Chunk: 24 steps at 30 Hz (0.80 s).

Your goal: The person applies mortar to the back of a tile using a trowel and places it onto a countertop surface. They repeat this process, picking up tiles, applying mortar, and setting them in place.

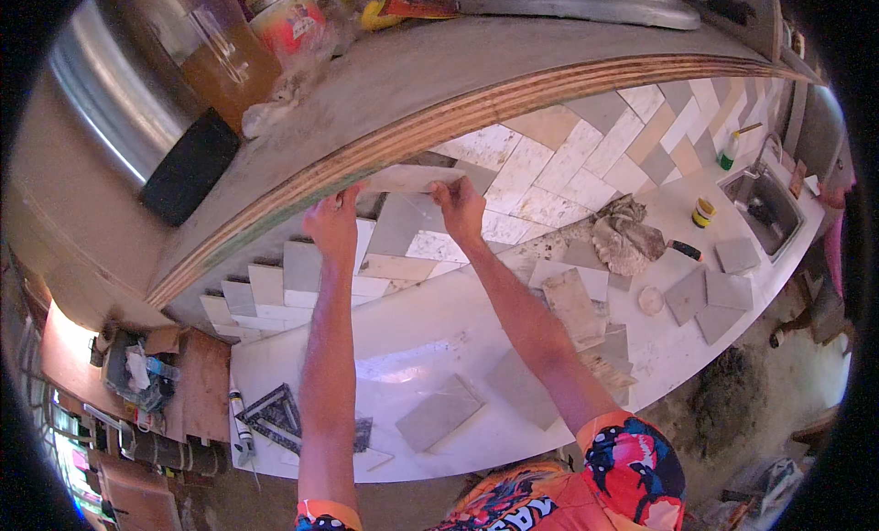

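Note:
Both my arms reach up to the wall under the wooden shelf. Between them a pale rectangular tile [407, 178] lies level at the upper edge of the tiled wall [540, 174]. My left hand [331, 222] pinches its left end, close under the shelf's edge. At the other end my right hand [461, 209] grips the tile with thumb and fingers. White, grey and beige tiles run slantwise across the wall around it. A grey tile [394, 222] shows just below, between my wrists. Whether the held tile touches the wall cannot be made out.
The plywood-edged shelf [476, 105] juts out above my hands, carrying a metal pot [577, 2] and a mug [288, 23]. On the white counter [385, 348] lie loose tiles [439, 412], a crumpled rag [627, 233], a black square [275, 417] and a sealant tube [240, 426]. A sink [765, 215] is at right.

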Available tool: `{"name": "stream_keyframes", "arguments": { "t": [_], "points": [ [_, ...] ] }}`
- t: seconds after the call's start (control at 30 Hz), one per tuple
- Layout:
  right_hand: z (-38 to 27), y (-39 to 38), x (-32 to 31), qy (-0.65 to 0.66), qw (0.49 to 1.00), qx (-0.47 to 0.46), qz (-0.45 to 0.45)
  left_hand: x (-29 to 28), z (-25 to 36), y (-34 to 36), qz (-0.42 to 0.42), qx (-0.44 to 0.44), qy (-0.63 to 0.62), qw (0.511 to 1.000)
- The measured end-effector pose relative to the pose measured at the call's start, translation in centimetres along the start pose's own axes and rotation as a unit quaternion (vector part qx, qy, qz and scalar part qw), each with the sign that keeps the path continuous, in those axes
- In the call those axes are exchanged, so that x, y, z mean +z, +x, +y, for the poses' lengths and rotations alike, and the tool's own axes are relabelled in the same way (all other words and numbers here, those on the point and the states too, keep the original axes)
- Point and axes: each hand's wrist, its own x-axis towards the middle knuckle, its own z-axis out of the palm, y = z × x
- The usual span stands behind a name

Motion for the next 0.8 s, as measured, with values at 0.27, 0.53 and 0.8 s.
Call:
{"name": "stream_keyframes", "arguments": {
  "t": [0.27, 0.53, 0.8],
  "points": [
    [-0.2, 0.6, 1.2, -0.024, 0.999, 0.035, -0.031, 2.6, -4.1, 2.0, 0.041, 0.068, 0.124, 0.989],
    [-0.5, 1.4, 0.7, -0.048, 0.996, 0.037, -0.061, 0.5, -2.0, 2.7, -0.086, -0.064, 0.099, 0.989],
    [1.0, 1.8, 1.4, -0.141, 0.985, -0.092, -0.041, 0.3, -1.9, 4.4, 0.0, -0.129, 0.02, 0.991]
  ]
}}
